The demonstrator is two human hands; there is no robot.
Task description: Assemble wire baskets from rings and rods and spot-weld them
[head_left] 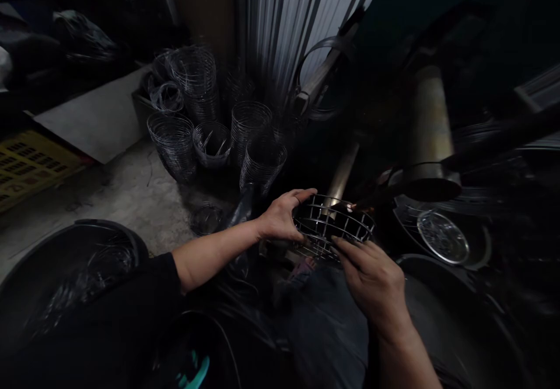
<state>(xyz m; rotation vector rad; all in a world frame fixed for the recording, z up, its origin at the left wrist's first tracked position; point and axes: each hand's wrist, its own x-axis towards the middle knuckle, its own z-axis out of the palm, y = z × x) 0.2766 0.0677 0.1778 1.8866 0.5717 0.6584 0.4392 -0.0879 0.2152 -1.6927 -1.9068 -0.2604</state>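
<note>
A round wire basket (336,221) of thin metal rings and upright wires is held in front of me, near the lower middle. My left hand (284,217) is closed on its left side, thumb near the bottom and fingers at the top rim. My right hand (374,275) grips the near right side, fingers pressed to the lower wires. Just behind the basket is a metal rod (343,173), slanting down towards it. A thick metal cylinder (431,132) stands to the right, above the basket. Part of the basket's base is hidden by my right fingers.
Several stacks of wire rings (258,158) stand on the floor ahead. Black tubs (105,225) lie at the lower left and the lower right, with wire parts in the left one. A yellow crate (35,161) sits at far left. A corrugated panel (284,21) rises behind.
</note>
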